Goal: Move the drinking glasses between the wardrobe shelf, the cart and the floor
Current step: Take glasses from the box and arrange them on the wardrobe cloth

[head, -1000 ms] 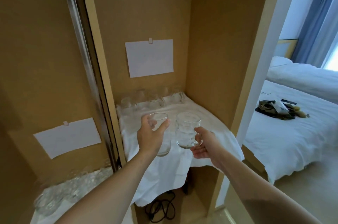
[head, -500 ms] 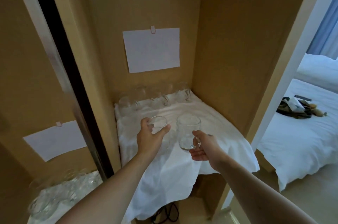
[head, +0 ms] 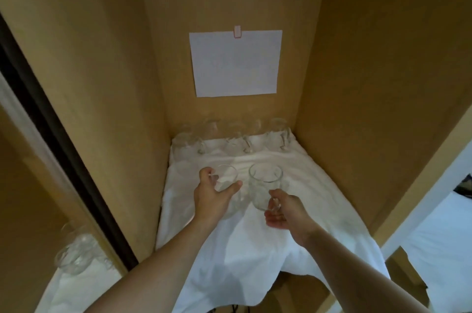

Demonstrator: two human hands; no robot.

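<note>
Both bare arms reached forward into the tall brown wooden wardrobe [head: 370,82], over the shelf covered by a crumpled white cloth [head: 255,248]. That cloth is the landmark here.

The left hand [head: 212,197] was stretched out above the left middle of the cloth. Its thumb and fingers were curled round a clear, smooth drinking glass [head: 227,185], gripping it from the side near the rim. The wrist was straight and the forearm sloped up from the lower left. I could not tell if the bottom of that glass sat on the cloth or hung just above it.

The right hand [head: 283,213] was above the middle of the cloth, just right of the other hand. Its fingers were hooked through the handle of a clear glass mug with a handle [head: 265,185], with the palm turned partly up. The mug stood upright, close beside the smooth glass. The two looked very near each other, but I could not tell if they touched.

At the back edge of the cloth, against the wardrobe's rear wall, stood a row of more clear glasses [head: 235,138], some with handles. They were blurry, so I could not count them well.

Above the cloth, a white sheet of paper [head: 235,64] was clipped to the rear wall. To the left of the cloth, a shiny mirror door [head: 51,210] showed a copy of glasses and white cloth. To the right of the cloth, past the wardrobe side, a bit of a white bed [head: 447,248] showed.
</note>
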